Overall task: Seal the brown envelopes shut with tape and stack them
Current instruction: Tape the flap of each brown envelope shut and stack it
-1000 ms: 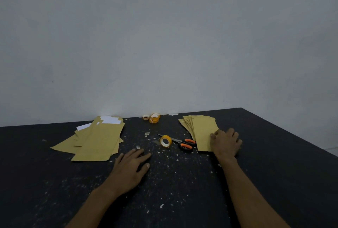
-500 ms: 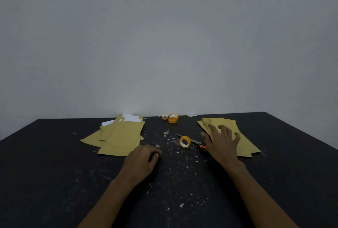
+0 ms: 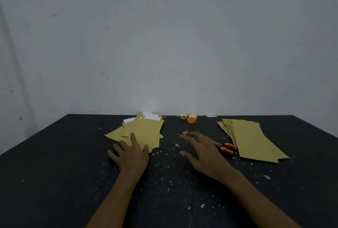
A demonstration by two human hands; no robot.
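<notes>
L hand (image 3: 130, 154) palm down, fingers straight; R hand (image 3: 203, 151) palm down, fingers splayed.

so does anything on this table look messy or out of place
Yes: white scraps litter the black table between the piles. The left envelope pile is fanned askew, with white paper poking out at its far end. The right envelope pile is fanned out too.

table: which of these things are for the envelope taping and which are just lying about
For the job: left envelope pile, right envelope pile, tape rolls at the far edge, scissors.
Lying about: pale scraps scattered over the table.
</notes>
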